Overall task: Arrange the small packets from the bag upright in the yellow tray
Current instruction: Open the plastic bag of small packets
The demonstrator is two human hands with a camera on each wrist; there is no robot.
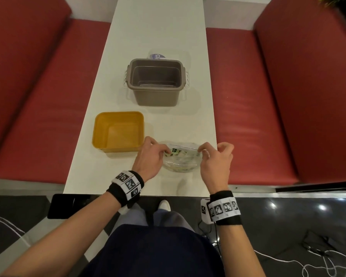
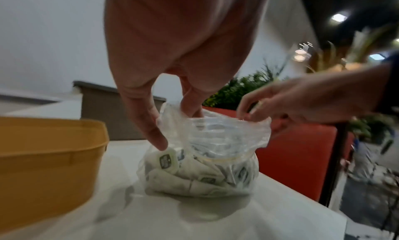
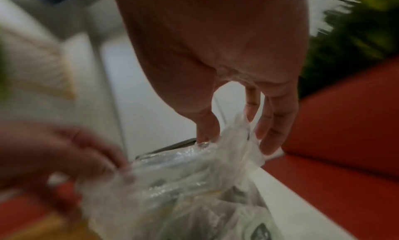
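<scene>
A long, narrow white table (image 1: 158,33) with a smooth matt top runs away from the person between two red padded benches (image 1: 258,100) whose covering has a faint sheen. Far along it stands a deep grey-brown plastic bin (image 1: 155,96), rectangular with rounded corners and clear clip handles at its sides, and behind it lies something clear with a blue label, too blurred to read. Nearer, towards the table's left edge, sits the yellow tray (image 1: 100,136), a shallow squarish tub of smooth opaque plastic with rounded corners and a rolled rim, nothing in it. Just beside its near right corner, close to the table's near edge, stands the bag (image 1: 180,166), thin, crinkled clear film with its mouth facing up and its bulging bottom on the table. The left hand (image 1: 148,156) pinches the left side of the mouth, fingers curled into the opening and thumb outside against the film; the right hand (image 1: 214,158) pinches the right side between thumb and forefinger, its other fingers loosely curled above. Inside, the small packets (image 2: 168,160) lie heaped in all directions, pale flat sachets with dark green printed labels; none stands upright, and no common long axis can be made out.
</scene>
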